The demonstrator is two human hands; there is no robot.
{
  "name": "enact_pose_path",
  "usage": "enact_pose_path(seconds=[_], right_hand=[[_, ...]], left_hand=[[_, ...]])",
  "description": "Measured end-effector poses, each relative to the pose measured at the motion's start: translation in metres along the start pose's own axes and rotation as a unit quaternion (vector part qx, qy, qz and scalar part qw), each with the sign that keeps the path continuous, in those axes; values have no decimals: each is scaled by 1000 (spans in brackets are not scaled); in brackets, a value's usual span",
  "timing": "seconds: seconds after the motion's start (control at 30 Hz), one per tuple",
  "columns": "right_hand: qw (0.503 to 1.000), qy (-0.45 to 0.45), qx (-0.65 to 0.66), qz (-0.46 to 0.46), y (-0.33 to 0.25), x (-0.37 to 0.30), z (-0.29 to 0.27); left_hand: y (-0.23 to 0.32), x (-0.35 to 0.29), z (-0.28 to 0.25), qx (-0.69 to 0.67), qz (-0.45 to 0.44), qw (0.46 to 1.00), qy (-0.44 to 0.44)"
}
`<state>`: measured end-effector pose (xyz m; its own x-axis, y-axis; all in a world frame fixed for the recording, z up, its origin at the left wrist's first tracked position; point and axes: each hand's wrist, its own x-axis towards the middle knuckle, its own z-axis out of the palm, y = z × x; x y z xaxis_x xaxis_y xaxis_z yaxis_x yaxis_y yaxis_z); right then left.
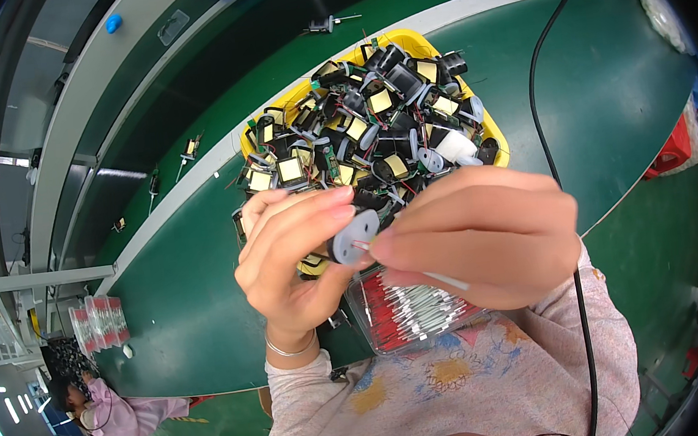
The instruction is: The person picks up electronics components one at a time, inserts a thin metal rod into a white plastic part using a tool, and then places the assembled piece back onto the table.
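Observation:
My left hand (289, 254) grips a small black electronic unit with a round grey end cap (356, 238), the cap turned toward my right hand. Between the fingers of my right hand (487, 233) is a thin white rod (448, 282) with a reddish tip. That tip meets the face of the grey cap; whether it sits in a hole there I cannot tell. Just beyond my hands, a yellow bin (492, 142) is heaped with similar black units (388, 99). Below them lies a clear plastic box (362, 323) of white rods with red ends.
A black cable (533, 88) hangs down across the right side of the green table (608, 89). Finished-looking units with rods lie on the green strip (262, 36) behind. Stacked clear boxes (98, 323) stand at left, near another person (127, 409) in pink.

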<state>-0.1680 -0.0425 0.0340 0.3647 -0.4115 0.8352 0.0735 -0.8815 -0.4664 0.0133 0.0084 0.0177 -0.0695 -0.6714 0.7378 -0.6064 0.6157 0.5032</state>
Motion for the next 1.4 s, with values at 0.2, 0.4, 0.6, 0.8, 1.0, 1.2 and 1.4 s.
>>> enact_pose_path(seconds=[0.2, 0.4, 0.6, 0.8, 1.0, 1.2, 1.4], right_hand=[[998, -5, 49, 49, 4, 5, 5], [999, -7, 25, -33, 5, -2, 4], [992, -9, -88, -90, -5, 0, 4], [997, -29, -18, -71, 6, -1, 9], [998, -38, 24, -48, 4, -2, 9], [998, -19, 48, -36, 6, -3, 16], [1000, -3, 8, -26, -4, -4, 21]], left_hand=[[-1, -11, 7, -182, -100, 978, 21], [0, -16, 13, -410, -140, 900, 47], [3, -18, 10, -359, -98, 927, 52], [7, -23, 5, -202, -40, 976, 72], [12, -20, 8, -217, -33, 971, 90], [14, -19, 2, -162, -25, 983, 79], [18, -19, 3, -169, -41, 980, 100]])
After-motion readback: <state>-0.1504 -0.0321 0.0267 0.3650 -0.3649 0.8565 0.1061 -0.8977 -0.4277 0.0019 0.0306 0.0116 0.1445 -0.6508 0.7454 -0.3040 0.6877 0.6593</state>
